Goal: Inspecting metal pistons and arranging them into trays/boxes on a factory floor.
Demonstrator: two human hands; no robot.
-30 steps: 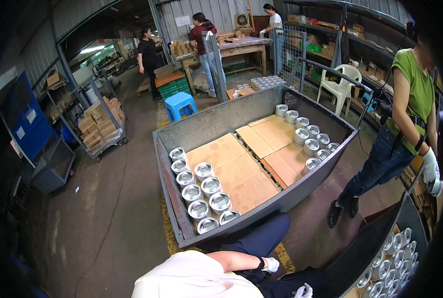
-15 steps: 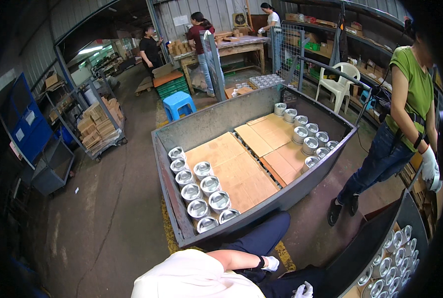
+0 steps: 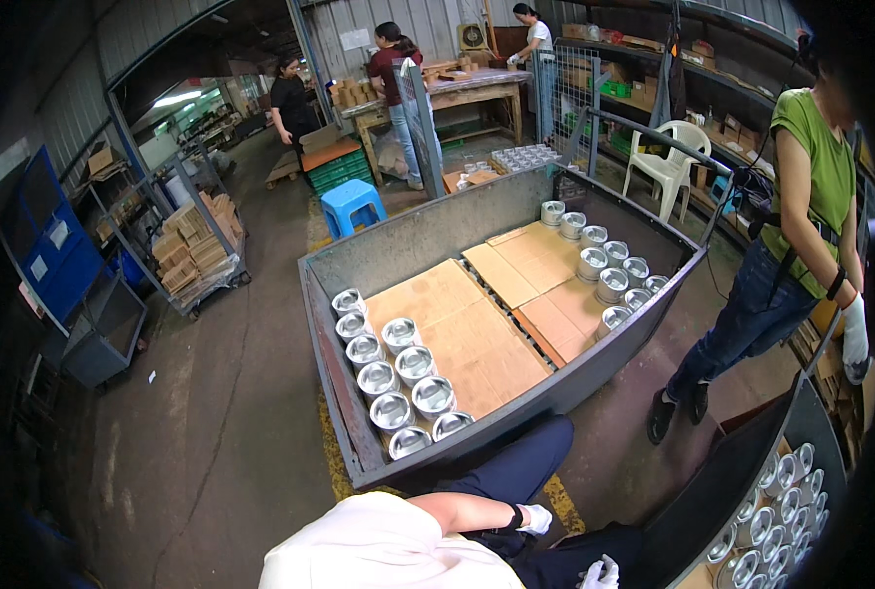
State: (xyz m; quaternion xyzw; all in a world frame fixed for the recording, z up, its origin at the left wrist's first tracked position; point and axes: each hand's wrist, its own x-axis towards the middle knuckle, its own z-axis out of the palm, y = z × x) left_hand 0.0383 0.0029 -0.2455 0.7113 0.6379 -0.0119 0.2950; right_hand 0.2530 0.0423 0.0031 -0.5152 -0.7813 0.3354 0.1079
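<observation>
Dim shed, daylight from open bay top-left, floor glare there. Metal cans (image 3: 395,410) glint. Heavy fisheye bend + black vignette at rim. Centre sharp, edges soft.

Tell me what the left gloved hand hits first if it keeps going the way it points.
The left hand points right and slightly down, toward the dark trouser leg beside it. That leg looks first in line, then the right hand; depth is unclear.

A large grey metal bin (image 3: 418,236) is lined with flat brown cardboard sheets (image 3: 477,339); shiny round metal tins (image 3: 398,368) are stood on them at both ends.
</observation>
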